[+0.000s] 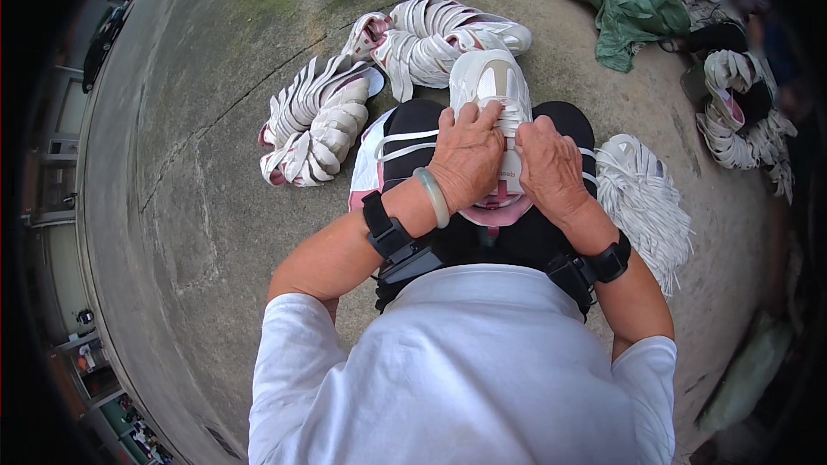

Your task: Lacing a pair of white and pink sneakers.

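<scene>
A white shoe upper with pink lining lies across my lap, its toe pointing away from me. My left hand is on its left side, fingers bent over the lacing area and closed on the upper. Against the right side, my right hand is closed, with thumb and forefinger pinched by the eyelets at a white shoelace. Loose lace strands trail across my left thigh. The fingertips partly cover the lacing, so the lace's exact path is hidden.
Two curved stacks of white and pink shoe uppers, one nearer and one farther, lie on the concrete floor. A bundle of white laces sits right of my knee. Green sacking and more uppers stand far right.
</scene>
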Available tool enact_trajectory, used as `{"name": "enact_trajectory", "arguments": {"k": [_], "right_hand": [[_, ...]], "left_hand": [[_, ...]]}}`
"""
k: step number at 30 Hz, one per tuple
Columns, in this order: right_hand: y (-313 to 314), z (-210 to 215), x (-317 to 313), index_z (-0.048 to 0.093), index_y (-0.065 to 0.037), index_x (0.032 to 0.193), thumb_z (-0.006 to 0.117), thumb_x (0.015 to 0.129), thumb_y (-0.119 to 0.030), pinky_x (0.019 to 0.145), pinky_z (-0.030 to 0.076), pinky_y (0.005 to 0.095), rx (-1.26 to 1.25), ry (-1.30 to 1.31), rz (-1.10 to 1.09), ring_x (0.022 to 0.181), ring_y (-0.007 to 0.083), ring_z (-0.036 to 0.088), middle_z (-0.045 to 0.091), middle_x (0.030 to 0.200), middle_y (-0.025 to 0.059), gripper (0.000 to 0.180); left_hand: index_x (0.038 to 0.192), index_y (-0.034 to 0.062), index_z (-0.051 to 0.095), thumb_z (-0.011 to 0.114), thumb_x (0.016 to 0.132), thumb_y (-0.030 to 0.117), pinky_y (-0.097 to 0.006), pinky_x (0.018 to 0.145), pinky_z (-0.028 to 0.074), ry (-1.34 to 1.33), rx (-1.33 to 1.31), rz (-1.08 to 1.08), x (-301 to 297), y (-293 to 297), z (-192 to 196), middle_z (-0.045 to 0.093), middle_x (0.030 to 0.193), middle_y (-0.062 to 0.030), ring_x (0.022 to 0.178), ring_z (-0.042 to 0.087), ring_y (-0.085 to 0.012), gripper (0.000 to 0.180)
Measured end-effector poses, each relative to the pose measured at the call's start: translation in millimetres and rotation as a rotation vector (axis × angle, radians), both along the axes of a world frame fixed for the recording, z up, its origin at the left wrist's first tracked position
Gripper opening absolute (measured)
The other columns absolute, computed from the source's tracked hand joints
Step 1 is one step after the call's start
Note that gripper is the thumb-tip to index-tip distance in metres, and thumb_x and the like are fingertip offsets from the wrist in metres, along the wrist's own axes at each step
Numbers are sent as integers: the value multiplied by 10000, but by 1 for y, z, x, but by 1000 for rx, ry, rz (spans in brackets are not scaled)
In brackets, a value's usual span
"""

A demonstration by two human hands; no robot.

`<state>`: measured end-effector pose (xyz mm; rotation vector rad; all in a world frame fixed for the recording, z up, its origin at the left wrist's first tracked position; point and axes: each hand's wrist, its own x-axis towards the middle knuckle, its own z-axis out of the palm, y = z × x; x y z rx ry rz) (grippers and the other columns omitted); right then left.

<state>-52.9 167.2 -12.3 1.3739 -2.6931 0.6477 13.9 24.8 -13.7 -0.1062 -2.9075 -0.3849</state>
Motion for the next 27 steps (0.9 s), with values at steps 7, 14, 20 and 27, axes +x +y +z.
{"name": "enact_trajectory", "arguments": {"k": [7, 14, 20, 27], "right_hand": [[75, 29, -12, 487, -58, 841, 539, 776, -34, 592, 351, 405, 18, -158, -76, 687, 320, 501, 450, 785, 130, 87], [23, 26, -5, 535, -59, 801, 583, 706, -38, 608, 334, 374, -143, -12, 146, 710, 272, 513, 465, 775, 102, 108], [-5, 6, -11, 537, -75, 743, 569, 661, -46, 624, 325, 362, -59, 180, 260, 678, 223, 535, 475, 732, 67, 92], [63, 15, -13, 545, -57, 781, 558, 667, -5, 641, 331, 356, -169, 257, 31, 661, 248, 504, 457, 705, 71, 125]], "left_hand": [[774, 29, 587, 597, 617, 41, -420, 915, 333, 64, 240, -95, 9, -21, -4, 471, 1215, -148, 1096, 448, -329, 157], [817, 44, 567, 614, 621, 26, -442, 927, 320, 167, 246, -159, 11, -17, 2, 497, 1186, -152, 1081, 462, -343, 203], [820, 45, 546, 603, 621, 21, -453, 914, 323, 199, 196, -37, 9, -25, 15, 508, 1165, -158, 1028, 479, -342, 209], [810, 36, 521, 585, 728, 35, -402, 828, 389, 396, 270, 128, 17, -50, 26, 573, 1043, -148, 922, 539, -318, 104]]}}
